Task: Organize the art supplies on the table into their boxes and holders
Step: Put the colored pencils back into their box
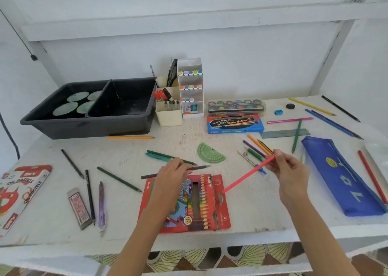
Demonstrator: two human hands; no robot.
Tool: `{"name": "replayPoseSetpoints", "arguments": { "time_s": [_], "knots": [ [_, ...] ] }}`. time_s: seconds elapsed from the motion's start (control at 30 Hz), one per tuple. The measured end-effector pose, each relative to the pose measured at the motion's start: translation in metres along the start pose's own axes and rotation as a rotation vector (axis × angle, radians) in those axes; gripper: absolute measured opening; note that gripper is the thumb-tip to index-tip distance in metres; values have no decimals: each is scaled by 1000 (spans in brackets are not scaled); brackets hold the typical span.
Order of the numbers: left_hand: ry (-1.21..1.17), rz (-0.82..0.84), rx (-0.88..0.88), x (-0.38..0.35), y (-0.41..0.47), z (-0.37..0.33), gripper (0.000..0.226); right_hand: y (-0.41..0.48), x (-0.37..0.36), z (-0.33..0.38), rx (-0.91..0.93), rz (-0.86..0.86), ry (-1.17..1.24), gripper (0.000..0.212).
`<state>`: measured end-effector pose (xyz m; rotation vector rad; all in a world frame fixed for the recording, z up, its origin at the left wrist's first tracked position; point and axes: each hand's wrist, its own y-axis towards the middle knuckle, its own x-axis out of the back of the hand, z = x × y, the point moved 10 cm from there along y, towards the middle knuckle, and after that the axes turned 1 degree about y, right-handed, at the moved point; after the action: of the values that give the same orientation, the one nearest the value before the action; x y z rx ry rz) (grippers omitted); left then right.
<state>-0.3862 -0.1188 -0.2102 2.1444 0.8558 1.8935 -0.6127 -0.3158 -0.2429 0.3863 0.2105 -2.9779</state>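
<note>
Though part full, white marker holder [190, 64]

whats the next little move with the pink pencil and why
Probably slide the pink pencil tip-first into the colour pencil box. The right hand pinches its upper end, its tip is at the box's right flap, and the left hand lies over a dark pencil at the box's top edge.

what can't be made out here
Head view:
left hand covers the dark pencil's middle, so its grip is unclear.
oil pastels box: cut off by the left edge.
colour pencil box: left part hidden by the arm.
markers in white holder: labels too small.
</note>
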Motion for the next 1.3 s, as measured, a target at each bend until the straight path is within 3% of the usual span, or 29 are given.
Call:
{"name": "replayPoseSetpoints", "arguments": {
  "time_s": [0.07,0.17,0.27,0.37,0.43,0.57,0.63,0.77,1.0,1.17,1.3],
  "knots": [
    [19,51,26,-5,-16,0,11,-8,2,-9,-13,2,8,17],
    [0,143,145,-18,-32,2,40,-19,-5,-24,-50,29,53,19],
    [84,273,245,-31,-40,6,52,-30,-17,-32,-60,81,19,14],
    [106,295,254,-32,-39,10,46,-44,-25,-29,82,145,-369,5],
    [69,286,260,-27,-38,7,41,-54,-33,-24,225,185,-631,9],
    [43,290,278,-25,-39,6,41,-72,-62,-32,466,293,-940,5],
    [28,290,285,-29,-41,9,41,-81,-79,-38,590,316,-1053,6],
    [2,281,296,-30,-41,11,41,-90,-103,-38,649,267,-1114,8],
    [95,321,248,-31,-42,8,55,-87,-111,-48,568,379,-983,12],
    [72,308,242,-29,-39,5,58,-92,-89,-35,378,350,-735,14],
    [-29,163,155,-16,-25,-17,64,-97,-92,-39,55,380,-393,13]
  ]
}}
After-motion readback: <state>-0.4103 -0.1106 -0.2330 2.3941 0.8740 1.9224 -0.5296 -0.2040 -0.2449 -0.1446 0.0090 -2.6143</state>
